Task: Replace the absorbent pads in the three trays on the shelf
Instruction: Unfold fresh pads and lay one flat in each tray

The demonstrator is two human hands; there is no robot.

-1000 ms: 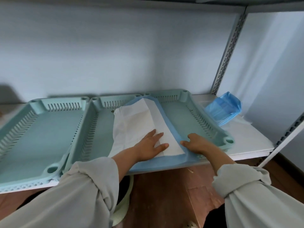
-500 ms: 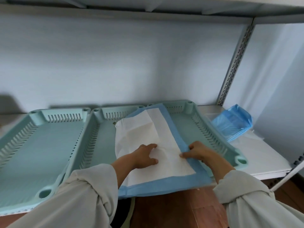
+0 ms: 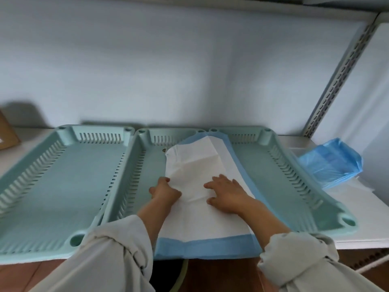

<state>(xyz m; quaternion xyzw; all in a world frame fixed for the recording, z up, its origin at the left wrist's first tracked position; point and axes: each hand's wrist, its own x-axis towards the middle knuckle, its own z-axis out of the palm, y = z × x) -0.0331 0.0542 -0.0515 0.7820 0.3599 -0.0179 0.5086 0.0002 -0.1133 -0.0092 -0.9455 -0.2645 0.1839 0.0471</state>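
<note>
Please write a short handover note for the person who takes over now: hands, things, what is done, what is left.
Left hand grips the folded white flap of the pad; right hand presses flat on it. The pad lies half unfolded across the middle tray and right tray. Left tray is bare. Pack of pads sits right on the shelf. Done: no tray lined yet. Left: spread this pad, then two more.

1 head view only, worn by the person, looks forward and down, close over the shelf (image 3: 357,232) front edge. Faces the back wall (image 3: 189,70). Wide-angle bends the edges; no 2nd view shares anything.
</note>
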